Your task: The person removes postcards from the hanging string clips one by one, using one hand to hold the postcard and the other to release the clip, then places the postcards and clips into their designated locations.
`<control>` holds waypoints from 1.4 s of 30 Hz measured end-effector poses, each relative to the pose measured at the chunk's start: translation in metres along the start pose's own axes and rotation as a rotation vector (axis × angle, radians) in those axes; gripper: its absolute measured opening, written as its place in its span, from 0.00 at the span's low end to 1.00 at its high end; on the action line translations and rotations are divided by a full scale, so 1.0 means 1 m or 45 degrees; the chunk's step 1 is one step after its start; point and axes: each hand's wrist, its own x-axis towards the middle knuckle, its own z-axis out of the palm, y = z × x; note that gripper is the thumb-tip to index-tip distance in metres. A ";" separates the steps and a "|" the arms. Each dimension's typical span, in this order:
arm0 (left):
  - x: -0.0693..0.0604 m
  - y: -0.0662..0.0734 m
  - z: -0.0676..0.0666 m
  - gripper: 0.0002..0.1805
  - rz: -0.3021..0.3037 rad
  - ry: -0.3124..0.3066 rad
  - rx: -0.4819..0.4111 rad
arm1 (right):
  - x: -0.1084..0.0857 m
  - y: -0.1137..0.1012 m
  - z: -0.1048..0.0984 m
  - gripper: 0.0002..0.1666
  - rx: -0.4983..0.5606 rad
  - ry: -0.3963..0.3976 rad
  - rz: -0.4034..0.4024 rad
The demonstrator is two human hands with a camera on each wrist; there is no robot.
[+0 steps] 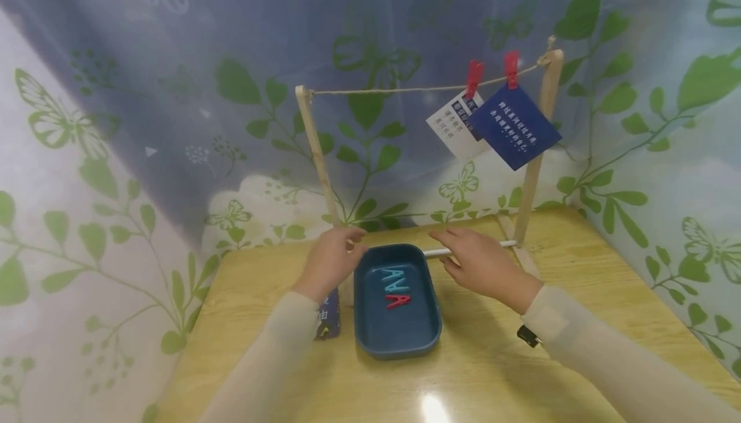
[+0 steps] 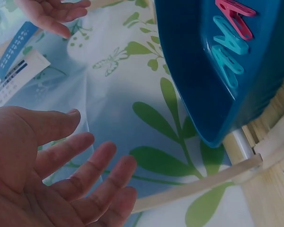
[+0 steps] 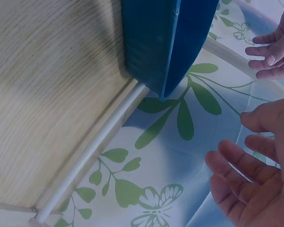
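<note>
My left hand [image 1: 332, 259] is held by the back left corner of a blue plastic tray [image 1: 397, 349], its fingers loosely bent and holding nothing. To the tray's right, my right hand [image 1: 483, 262] hovers over a white rod [image 1: 437, 253], also without anything in its grasp. Both hands show spread, relaxed fingers in the wrist views. Inside the tray lie two teal clothespins [image 1: 396, 285] and a red clothespin [image 1: 397, 301]. On the string [image 1: 388, 90] above, red clothespins [image 1: 475, 79] hold a white card [image 1: 454, 127] and a dark blue card [image 1: 515, 127], which partly overlap.
A wooden frame with a left post [image 1: 317, 153] and right post [image 1: 538, 153] carries the string behind the tray. Another blue card [image 1: 328, 317] lies partly hidden under my left wrist. A leaf-patterned curtain [image 1: 260, 153] surrounds the wooden table [image 1: 249, 359].
</note>
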 end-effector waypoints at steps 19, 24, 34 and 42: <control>0.017 0.027 -0.002 0.26 0.058 -0.067 0.027 | 0.003 0.013 -0.024 0.31 -0.001 0.019 0.045; 0.025 0.038 -0.004 0.26 0.076 -0.068 0.036 | 0.006 0.019 -0.036 0.32 0.034 0.021 0.079; 0.038 0.055 -0.006 0.27 0.099 -0.076 0.017 | 0.016 0.026 -0.059 0.32 0.018 0.063 0.087; 0.048 0.066 -0.006 0.27 0.131 -0.064 -0.019 | 0.023 0.029 -0.073 0.31 0.022 0.093 0.091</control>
